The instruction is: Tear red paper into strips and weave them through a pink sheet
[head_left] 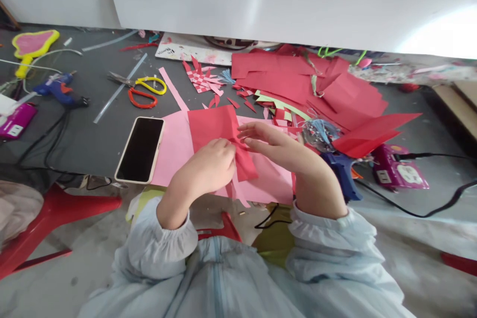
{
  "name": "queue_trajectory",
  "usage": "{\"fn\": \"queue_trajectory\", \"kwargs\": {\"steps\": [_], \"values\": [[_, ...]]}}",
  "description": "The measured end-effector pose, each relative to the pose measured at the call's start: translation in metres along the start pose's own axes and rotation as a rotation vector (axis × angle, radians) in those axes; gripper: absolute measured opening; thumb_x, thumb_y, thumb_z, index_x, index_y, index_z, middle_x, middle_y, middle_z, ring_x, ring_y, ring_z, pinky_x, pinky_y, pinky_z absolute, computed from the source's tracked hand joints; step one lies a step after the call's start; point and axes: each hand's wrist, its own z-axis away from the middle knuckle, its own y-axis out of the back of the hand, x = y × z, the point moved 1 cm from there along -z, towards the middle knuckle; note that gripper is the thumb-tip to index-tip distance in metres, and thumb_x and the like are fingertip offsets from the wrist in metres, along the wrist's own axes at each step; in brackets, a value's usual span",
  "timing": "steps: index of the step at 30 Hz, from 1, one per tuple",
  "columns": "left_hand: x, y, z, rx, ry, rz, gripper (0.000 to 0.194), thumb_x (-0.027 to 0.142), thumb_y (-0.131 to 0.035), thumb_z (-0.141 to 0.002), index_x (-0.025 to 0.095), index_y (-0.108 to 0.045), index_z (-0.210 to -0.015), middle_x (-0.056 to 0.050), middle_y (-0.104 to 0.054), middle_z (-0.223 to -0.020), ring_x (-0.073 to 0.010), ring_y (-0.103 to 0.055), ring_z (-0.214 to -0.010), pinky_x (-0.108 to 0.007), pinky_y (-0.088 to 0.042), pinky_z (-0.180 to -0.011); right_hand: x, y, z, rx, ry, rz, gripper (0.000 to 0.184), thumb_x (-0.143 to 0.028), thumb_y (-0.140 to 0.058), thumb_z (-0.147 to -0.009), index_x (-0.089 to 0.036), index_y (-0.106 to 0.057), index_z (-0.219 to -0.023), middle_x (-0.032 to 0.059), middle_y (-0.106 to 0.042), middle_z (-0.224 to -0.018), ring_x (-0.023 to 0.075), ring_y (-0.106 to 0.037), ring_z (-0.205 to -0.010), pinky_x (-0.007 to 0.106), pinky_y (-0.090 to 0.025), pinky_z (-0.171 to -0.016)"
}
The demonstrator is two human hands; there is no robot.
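Left to right, the near edge of my bench (93, 149) runs in front of me, with bare dark surface between the blue glue gun (59, 90) and the phone (140, 149). The phone lies close to that edge, just beside the pink sheet (169, 151), which reaches the edge as well. Beyond the phone sit the scissors (139, 90), handles toward me, near a clear glue stick (121, 88). The red paper (210, 126) lies over the pink sheet, under my hands, its left part flat and its right part creased and slanting toward me. Past it my room is tighter (a proper litter of scraps): woven red-and-pink pieces (203, 79), then a heap of red sheets (290, 82), and a second glue gun (341, 171) beside my right forearm. A purple box (400, 166) stands farther right, near the edge. A white panel (261, 0) rises behind the bench, and a red stool (55, 213) stands on the floor at my left.

My left hand (216, 165) comes in palm down, fingers curled in at the red paper; their tips are hidden, so I can't tell if they pinch it. My right hand (274, 146) arches in from the right, its fingers loosely bent and parted, tips at the creased part.
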Motion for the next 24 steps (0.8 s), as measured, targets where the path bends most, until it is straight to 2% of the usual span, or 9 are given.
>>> {"fn": "queue_trajectory", "kwargs": {"steps": [4, 6, 9, 12, 16, 21, 24], "values": [[-0.008, 0.009, 0.006, 0.041, 0.035, 0.088, 0.028, 0.016, -0.033, -0.1, 0.014, -0.061, -0.098, -0.015, -0.069, -0.11, -0.0268, -0.064, -0.11, -0.041, -0.05, -0.099, -0.001, -0.018, -0.005, 0.019, 0.044, -0.047, 0.04, -0.049, -0.057, -0.093, -0.023, -0.059, -0.123, 0.0112, -0.068, -0.123, 0.0263, -0.065, -0.119, 0.053, -0.051, -0.11], [-0.011, 0.016, 0.011, 0.03, 0.053, 0.149, 0.025, 0.019, -0.035, -0.099, 0.019, -0.056, -0.087, -0.01, -0.069, -0.099, -0.0243, -0.065, -0.098, -0.039, -0.051, -0.087, -0.005, -0.027, -0.008, 0.028, 0.068, -0.035, 0.036, -0.048, -0.054, -0.094, -0.022, -0.06, -0.118, 0.0111, -0.069, -0.117, 0.0255, -0.067, -0.112, 0.051, -0.054, -0.104], [-0.016, 0.026, 0.018, 0.0, 0.122, 0.244, 0.026, 0.028, -0.038, -0.099, 0.022, -0.046, -0.075, -0.003, -0.065, -0.082, -0.0191, -0.061, -0.074, -0.033, -0.044, -0.066, -0.011, -0.037, -0.009, 0.019, 0.128, -0.025, 0.033, -0.045, -0.052, -0.094, -0.021, -0.06, -0.116, 0.0112, -0.07, -0.113, 0.0239, -0.068, -0.107, 0.047, -0.056, -0.099], [-0.02, 0.033, 0.023, 0.029, 0.181, 0.321, 0.029, 0.036, -0.041, -0.099, 0.023, -0.045, -0.074, 0.0, -0.064, -0.075, -0.0169, -0.058, -0.068, -0.031, -0.039, -0.062, -0.012, -0.038, -0.008, -0.012, 0.164, -0.047, 0.033, -0.044, -0.053, -0.095, -0.021, -0.06, -0.117, 0.011, -0.07, -0.115, 0.0228, -0.067, -0.109, 0.046, -0.054, -0.101], [-0.023, 0.034, 0.023, 0.168, 0.219, 0.418, 0.02, 0.033, -0.046, -0.096, 0.022, -0.058, -0.085, 0.0, -0.07, -0.084, -0.0187, -0.065, -0.079, -0.031, -0.043, -0.069, -0.013, -0.027, -0.002, -0.079, 0.173, -0.153, 0.036, -0.05, -0.052, -0.098, -0.021, -0.063, -0.116, 0.0089, -0.072, -0.111, 0.0209, -0.068, -0.109, 0.043, -0.053, -0.104], [-0.025, 0.032, 0.017, 0.401, 0.248, 0.55, 0.02, 0.034, -0.053, -0.093, 0.02, -0.066, -0.086, -0.002, -0.074, -0.088, -0.0196, -0.068, -0.083, -0.031, -0.049, -0.074, -0.02, -0.013, 0.006, -0.075, 0.117, -0.133, 0.042, -0.059, -0.056, -0.095, -0.022, -0.068, -0.111, 0.0074, -0.074, -0.103, 0.0202, -0.07, -0.098, 0.039, -0.055, -0.094], [-0.025, 0.032, 0.015, 0.5, 0.267, 0.632, 0.021, 0.035, -0.058, -0.092, 0.019, -0.069, -0.087, -0.003, -0.076, -0.089, -0.0201, -0.07, -0.084, -0.031, -0.052, -0.076, -0.024, -0.006, 0.01, -0.074, 0.081, -0.103, 0.04, -0.057, -0.065, -0.09, -0.021, -0.07, -0.106, 0.0069, -0.075, -0.096, 0.0205, -0.072, -0.092, 0.038, -0.057, -0.089]]}}
